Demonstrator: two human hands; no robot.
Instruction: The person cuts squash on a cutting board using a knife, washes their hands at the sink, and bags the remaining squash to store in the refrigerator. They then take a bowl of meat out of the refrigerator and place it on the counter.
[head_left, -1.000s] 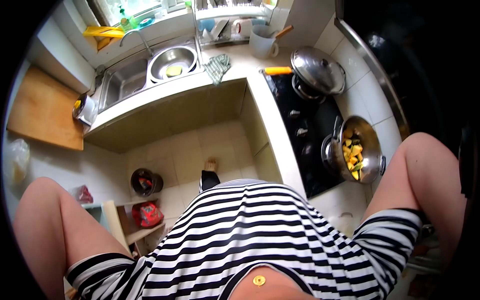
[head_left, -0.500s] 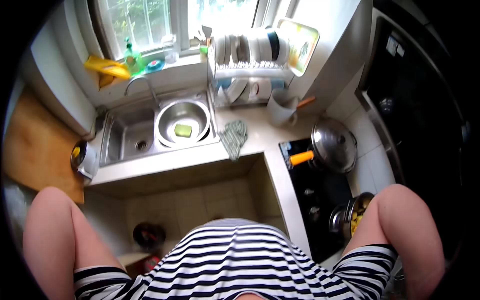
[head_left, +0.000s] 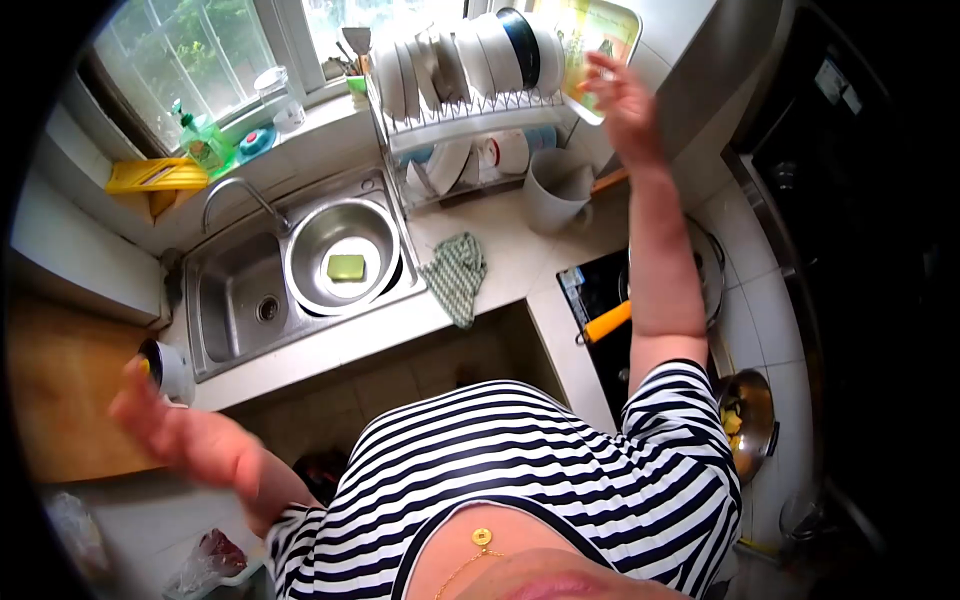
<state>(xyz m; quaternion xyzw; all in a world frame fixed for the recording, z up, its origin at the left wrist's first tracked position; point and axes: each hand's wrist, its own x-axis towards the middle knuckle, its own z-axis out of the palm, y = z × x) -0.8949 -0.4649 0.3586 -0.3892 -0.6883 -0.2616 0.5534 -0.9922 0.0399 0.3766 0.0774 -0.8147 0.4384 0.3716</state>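
My right hand (head_left: 622, 105) is raised at the upper right, in front of the wall beside the dish rack (head_left: 470, 118) and the colourful tray (head_left: 605, 30). Its fingers are apart and slightly bent, with nothing seen between them. Lower left, my left hand (head_left: 165, 425) is blurred by motion, close to the white container (head_left: 175, 375) and the wooden board (head_left: 60, 390); its fingers look spread and hold nothing visible. My right forearm partly covers the lidded pan with its orange handle (head_left: 608, 322).
A sink (head_left: 235, 295) holds a steel basin (head_left: 300, 250) with a green sponge (head_left: 346, 267). Beside it lie a checked cloth (head_left: 457, 278) and a grey-white jug (head_left: 555, 192). A steel pot (head_left: 757, 400) with yellow pieces stands at the right. Soap bottle (head_left: 205, 145) by the window.
Both hands have come into view, the right raised high over the stove side and the left out toward the wooden board. The view has tilted up toward the window and dish rack.
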